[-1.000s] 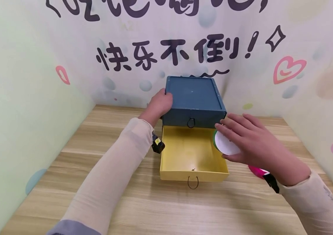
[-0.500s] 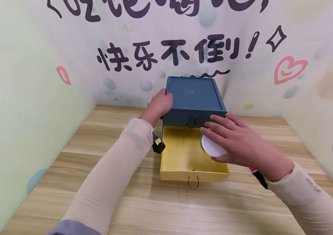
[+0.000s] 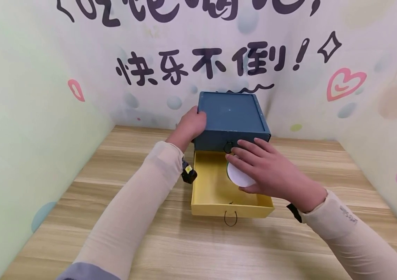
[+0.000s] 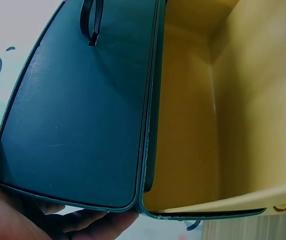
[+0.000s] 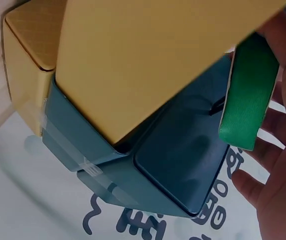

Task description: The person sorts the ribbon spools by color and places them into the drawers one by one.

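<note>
A small two-tier drawer box [image 3: 229, 112] stands on the table, its blue upper drawer [image 4: 78, 120] closed and its yellow lower drawer [image 3: 233, 211] pulled out. My left hand [image 3: 191, 122] grips the box's left side; its fingers [image 4: 98, 227] wrap beneath the blue corner in the left wrist view. Over the yellow drawer, my right hand [image 3: 270, 171] holds a round, thick disc [image 3: 238, 174] with a white face and a green side [image 5: 250, 92], thumb below and fingers across the top. Its exact kind I cannot tell.
The wood-grain table [image 3: 142, 241] runs back to a printed wall [image 3: 170, 35], close behind the box. A black cord loop [image 3: 230, 218] hangs from the yellow drawer's front, and another [image 3: 228, 146] from the blue one.
My right hand has moved left with the disc, from the yellow drawer's right edge to over its middle. A pink thing on the table is now out of sight. The left hand stays put.
</note>
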`<action>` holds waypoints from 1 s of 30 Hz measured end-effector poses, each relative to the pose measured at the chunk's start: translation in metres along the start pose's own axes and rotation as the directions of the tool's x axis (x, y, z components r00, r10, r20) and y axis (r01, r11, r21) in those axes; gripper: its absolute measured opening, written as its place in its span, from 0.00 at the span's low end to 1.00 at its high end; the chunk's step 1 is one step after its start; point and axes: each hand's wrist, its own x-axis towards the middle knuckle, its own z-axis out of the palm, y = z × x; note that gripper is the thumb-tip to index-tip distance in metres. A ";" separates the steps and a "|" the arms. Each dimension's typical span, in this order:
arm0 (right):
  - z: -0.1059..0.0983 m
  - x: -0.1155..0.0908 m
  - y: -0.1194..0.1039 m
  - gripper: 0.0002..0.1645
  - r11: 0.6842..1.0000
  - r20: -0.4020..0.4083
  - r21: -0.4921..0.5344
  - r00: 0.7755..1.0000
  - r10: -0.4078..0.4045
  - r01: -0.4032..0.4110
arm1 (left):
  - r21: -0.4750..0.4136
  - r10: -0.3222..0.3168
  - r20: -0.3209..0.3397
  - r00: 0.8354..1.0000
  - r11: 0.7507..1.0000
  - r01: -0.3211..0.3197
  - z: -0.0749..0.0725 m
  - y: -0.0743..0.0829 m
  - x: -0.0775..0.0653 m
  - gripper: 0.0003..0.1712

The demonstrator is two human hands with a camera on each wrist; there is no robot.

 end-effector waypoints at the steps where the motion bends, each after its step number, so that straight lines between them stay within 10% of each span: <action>1: 0.001 0.000 0.000 0.53 1.000 0.000 -0.001 1.000 0.001 -0.001 | 0.002 0.000 0.001 1.000 1.000 0.000 0.000 0.000 0.000 0.33; 30: 0.027 -0.003 -0.009 0.53 1.000 0.037 0.023 0.999 0.012 -0.013 | -0.020 -0.006 -0.005 1.000 1.000 0.006 0.001 0.000 0.001 0.32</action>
